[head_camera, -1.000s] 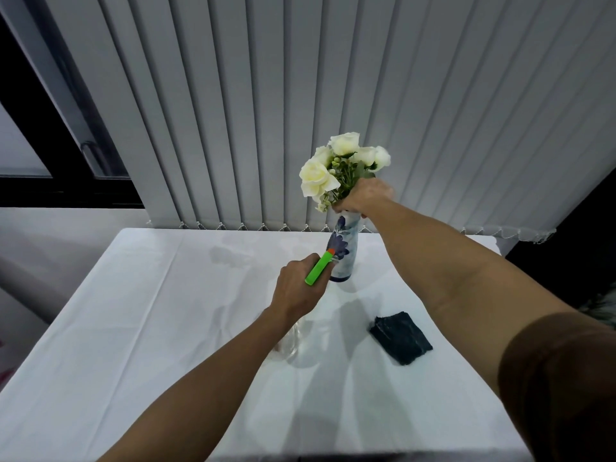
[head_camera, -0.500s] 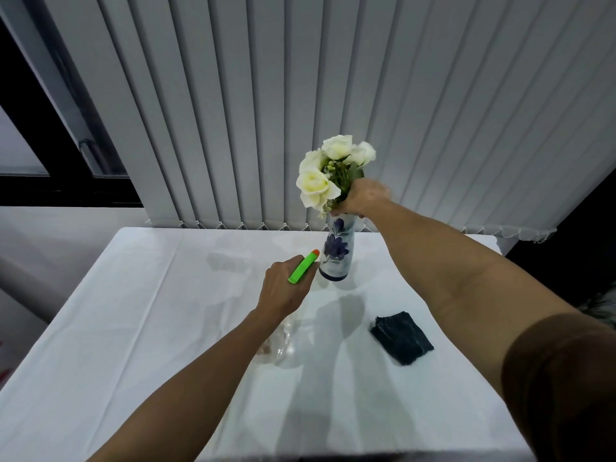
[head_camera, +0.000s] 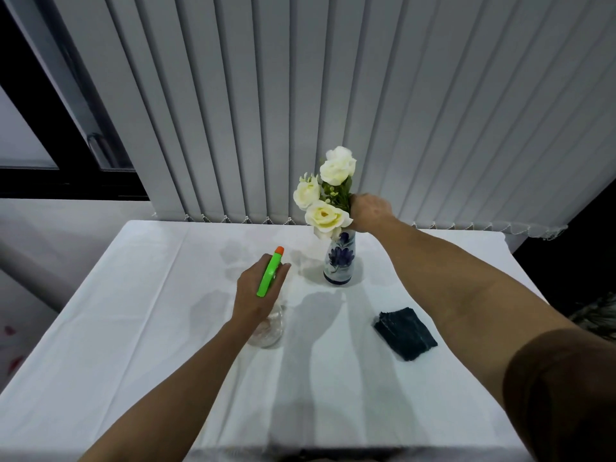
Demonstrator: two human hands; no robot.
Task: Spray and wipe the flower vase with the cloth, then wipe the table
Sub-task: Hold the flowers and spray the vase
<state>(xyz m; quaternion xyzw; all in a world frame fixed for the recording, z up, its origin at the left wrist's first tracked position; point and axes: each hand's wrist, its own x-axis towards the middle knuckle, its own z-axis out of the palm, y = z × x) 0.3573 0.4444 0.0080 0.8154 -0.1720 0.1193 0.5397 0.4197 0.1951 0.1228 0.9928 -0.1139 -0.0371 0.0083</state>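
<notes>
A white vase with blue flower painting [head_camera: 339, 261] stands upright at the back middle of the white-clothed table [head_camera: 133, 311]. It holds white roses [head_camera: 325, 195]. My right hand [head_camera: 366, 211] grips the stems just above the vase mouth. My left hand [head_camera: 260, 288] is closed on a clear spray bottle [head_camera: 268, 328] with a green trigger head and orange nozzle [head_camera: 270, 273]; the nozzle points up and toward the vase, a short way to its left. A folded dark cloth [head_camera: 405, 333] lies on the table right of the bottle.
Grey vertical blinds [head_camera: 333, 95] hang right behind the table's far edge. A dark window frame [head_camera: 50, 128] is at the back left. The table's right edge drops into a dark area.
My left hand with the spray bottle has pulled back to the left, away from the vase. My right hand has turned the flowers, so the roses now sit left of it.
</notes>
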